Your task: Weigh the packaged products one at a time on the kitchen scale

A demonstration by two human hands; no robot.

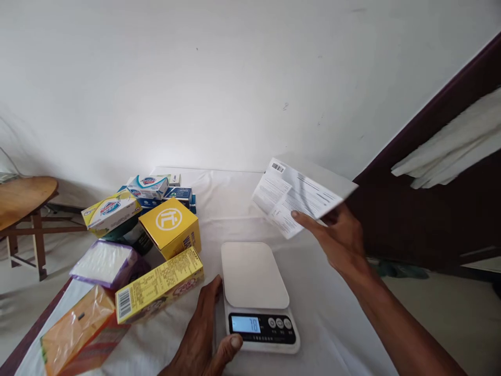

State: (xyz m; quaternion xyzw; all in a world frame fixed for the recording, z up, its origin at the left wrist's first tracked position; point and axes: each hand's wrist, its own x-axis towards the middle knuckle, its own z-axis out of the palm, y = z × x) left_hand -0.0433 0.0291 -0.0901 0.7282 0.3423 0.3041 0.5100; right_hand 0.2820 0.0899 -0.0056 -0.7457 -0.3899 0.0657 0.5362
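Nearest me, my left hand (203,334) lies flat and relaxed on the white table (336,334), its thumb touching the front left corner of the scale (256,295) and its fingers along the left side, gripping nothing, only steadying. The scale sits near the front edge, about the middle; its plate is bare, though the lit display shows a figure I read as 78. Above and beyond the scale's right side, my right hand (340,240) is closed on a white box (303,196), thumb on the printed face, fingers hidden behind, holding it in the air clear of the plate and tilted. I judge this as the weighing step, with the box just off the plate or on its way to it; I cannot tell which. The next move calls for the box to go either flat on the middle of the plate or aside on the table's right part, with the left hand off the scale so that it does not press on the reading. Counting: one scale, one box in hand, and a heap on the left part of the table, where I make out about eight packs: an orange one (78,329) nearest, a long yellow carton (160,284), a purple pack (105,263), a yellow cube box (172,227), soap boxes (111,209) and small blue ones towards the far left corner.
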